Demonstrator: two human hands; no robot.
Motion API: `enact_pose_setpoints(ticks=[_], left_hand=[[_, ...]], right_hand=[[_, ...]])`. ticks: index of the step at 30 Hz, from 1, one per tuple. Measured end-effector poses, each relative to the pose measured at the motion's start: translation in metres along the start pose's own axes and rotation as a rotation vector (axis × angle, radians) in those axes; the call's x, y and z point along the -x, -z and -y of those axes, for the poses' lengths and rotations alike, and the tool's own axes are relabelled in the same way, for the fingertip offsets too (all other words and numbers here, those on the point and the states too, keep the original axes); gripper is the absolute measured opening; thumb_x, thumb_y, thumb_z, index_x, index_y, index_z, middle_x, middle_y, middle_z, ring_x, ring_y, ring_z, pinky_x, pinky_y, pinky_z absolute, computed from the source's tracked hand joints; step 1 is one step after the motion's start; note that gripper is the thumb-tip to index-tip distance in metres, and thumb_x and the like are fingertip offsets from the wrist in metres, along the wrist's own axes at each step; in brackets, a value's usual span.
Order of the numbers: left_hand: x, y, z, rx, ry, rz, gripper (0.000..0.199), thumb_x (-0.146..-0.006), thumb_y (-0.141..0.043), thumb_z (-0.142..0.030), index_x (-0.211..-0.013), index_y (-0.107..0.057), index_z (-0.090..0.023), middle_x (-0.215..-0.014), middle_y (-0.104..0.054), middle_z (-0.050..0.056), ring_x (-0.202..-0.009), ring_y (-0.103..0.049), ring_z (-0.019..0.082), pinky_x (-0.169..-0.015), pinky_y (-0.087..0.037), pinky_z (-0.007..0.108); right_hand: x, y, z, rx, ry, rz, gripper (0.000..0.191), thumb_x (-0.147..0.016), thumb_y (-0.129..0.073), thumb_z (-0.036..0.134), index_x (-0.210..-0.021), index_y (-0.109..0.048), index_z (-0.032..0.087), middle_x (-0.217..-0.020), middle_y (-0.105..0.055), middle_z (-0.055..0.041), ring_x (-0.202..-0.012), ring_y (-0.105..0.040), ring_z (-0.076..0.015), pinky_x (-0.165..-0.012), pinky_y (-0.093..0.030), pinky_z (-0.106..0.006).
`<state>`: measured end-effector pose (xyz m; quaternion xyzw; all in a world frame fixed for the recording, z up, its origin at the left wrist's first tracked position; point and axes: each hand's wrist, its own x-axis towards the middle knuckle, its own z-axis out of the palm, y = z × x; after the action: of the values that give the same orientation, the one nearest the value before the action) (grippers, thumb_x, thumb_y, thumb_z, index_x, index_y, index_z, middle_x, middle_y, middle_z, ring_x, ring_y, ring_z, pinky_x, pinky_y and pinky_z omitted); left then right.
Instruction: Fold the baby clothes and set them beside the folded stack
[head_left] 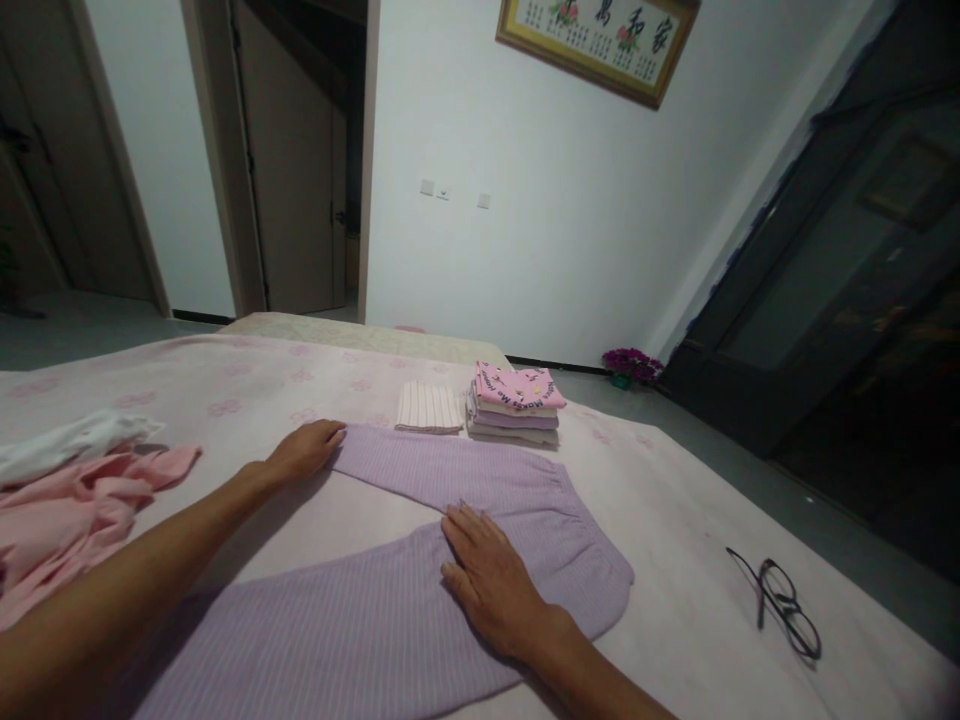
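A pair of lilac ribbed trousers (352,620) lies spread on the bed, legs pointing left and gathered waistband at the right. My left hand (306,450) is at the cuff of the far leg, fingers closed together on its edge; the fingertips are partly hidden. Near the crotch, my right hand (495,585) rests palm down on the fabric with its fingers stretched out. The end of the near leg passes under my left forearm and out of the frame. Just beyond the trousers sits a folded striped cloth (429,408), beside a stack of folded clothes (516,402) with a pink printed piece on top.
Crumpled pink clothing (90,510) and a white garment (75,445) lie at the left. Black-framed glasses (784,610) rest near the bed's right side. A pale flowered sheet (240,385) covers the bed. Purple flowers (631,365) stand on the floor by the wall.
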<state>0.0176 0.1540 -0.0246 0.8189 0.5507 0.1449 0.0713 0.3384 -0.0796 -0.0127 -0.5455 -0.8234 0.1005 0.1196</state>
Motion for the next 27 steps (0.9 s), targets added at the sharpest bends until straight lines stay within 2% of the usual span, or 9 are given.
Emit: enact_pose_setpoints(ticks=[5,10,13,16,19,21,23,25,27], left_hand=[[-0.021,-0.004,0.007,-0.104,0.052,0.033,0.042,-0.092,-0.036,-0.028,-0.114,-0.071,-0.019,-0.119,-0.071,0.015,-0.113,-0.064,0.027,-0.096,-0.047,0.036],[-0.032,0.000,0.005,-0.201,0.103,0.038,0.040,-0.087,-0.045,-0.028,-0.116,-0.071,-0.020,-0.116,-0.068,0.019,-0.097,-0.067,0.028,-0.082,-0.050,0.039],[-0.032,0.008,0.000,-0.261,0.092,0.009,0.034,-0.083,-0.050,-0.026,-0.105,-0.074,-0.016,-0.104,-0.070,0.021,-0.095,-0.067,0.032,-0.080,-0.049,0.043],[-0.029,0.020,-0.015,-0.314,0.011,-0.060,0.026,-0.084,-0.053,-0.027,-0.093,-0.074,-0.015,-0.102,-0.070,0.019,-0.107,-0.062,0.035,-0.092,-0.044,0.049],[-0.021,0.040,-0.036,-0.360,-0.112,-0.168,0.029,-0.088,-0.051,-0.030,-0.097,-0.072,-0.013,-0.110,-0.069,0.015,-0.121,-0.055,0.034,-0.112,-0.024,0.055],[-0.012,0.056,-0.051,-0.376,-0.193,-0.228,0.028,-0.090,-0.049,-0.030,-0.099,-0.070,-0.014,-0.105,-0.070,0.010,-0.116,-0.058,0.028,-0.119,-0.012,0.054],[0.003,0.072,-0.063,-0.363,-0.292,-0.291,0.023,-0.092,-0.049,-0.029,-0.098,-0.067,-0.017,-0.094,-0.072,0.005,-0.102,-0.064,0.023,-0.122,-0.011,0.052],[0.024,0.085,-0.071,-0.318,-0.405,-0.372,0.019,-0.093,-0.049,-0.028,-0.094,-0.066,-0.020,-0.087,-0.071,0.002,-0.089,-0.066,0.019,-0.123,-0.016,0.050],[0.050,0.092,-0.072,-0.253,-0.494,-0.431,0.019,-0.094,-0.048,-0.028,-0.090,-0.065,-0.021,-0.084,-0.070,0.001,-0.083,-0.065,0.017,-0.122,-0.021,0.049]], right_hand=[[0.000,0.000,0.002,-0.011,-0.033,-0.005,0.054,-0.101,-0.048,0.036,-0.152,-0.043,0.019,-0.162,-0.035,-0.0074,-0.151,-0.028,-0.0244,-0.126,-0.021,-0.047],[0.000,0.002,0.003,-0.018,-0.044,0.015,0.056,-0.100,-0.050,0.033,-0.153,-0.041,0.020,-0.162,-0.034,-0.0078,-0.151,-0.026,-0.0254,-0.126,-0.021,-0.049],[0.000,0.002,0.003,-0.024,-0.044,0.012,0.056,-0.100,-0.051,0.033,-0.153,-0.041,0.021,-0.162,-0.034,-0.0081,-0.151,-0.027,-0.0254,-0.126,-0.021,-0.049],[0.001,0.003,0.002,-0.036,-0.037,0.009,0.056,-0.100,-0.050,0.035,-0.153,-0.041,0.021,-0.162,-0.035,-0.0072,-0.151,-0.027,-0.0245,-0.126,-0.020,-0.048],[0.000,0.003,0.001,-0.043,-0.043,0.025,0.057,-0.100,-0.051,0.036,-0.153,-0.041,0.021,-0.163,-0.033,-0.0067,-0.152,-0.024,-0.0243,-0.126,-0.019,-0.047],[0.000,0.003,0.001,-0.047,-0.052,0.030,0.057,-0.100,-0.051,0.035,-0.154,-0.040,0.021,-0.163,-0.033,-0.0071,-0.152,-0.024,-0.0250,-0.126,-0.019,-0.048],[0.000,0.003,-0.001,-0.061,-0.041,0.026,0.057,-0.100,-0.051,0.036,-0.154,-0.040,0.021,-0.163,-0.033,-0.0076,-0.152,-0.024,-0.0254,-0.125,-0.019,-0.049],[0.001,0.001,-0.005,-0.092,-0.004,0.007,0.057,-0.099,-0.052,0.036,-0.153,-0.042,0.021,-0.163,-0.034,-0.0078,-0.152,-0.025,-0.0258,-0.125,-0.020,-0.049],[0.000,0.000,-0.012,-0.151,0.030,-0.052,0.050,-0.097,-0.053,0.032,-0.146,-0.051,0.022,-0.157,-0.044,-0.0075,-0.148,-0.034,-0.0246,-0.123,-0.026,-0.047]])
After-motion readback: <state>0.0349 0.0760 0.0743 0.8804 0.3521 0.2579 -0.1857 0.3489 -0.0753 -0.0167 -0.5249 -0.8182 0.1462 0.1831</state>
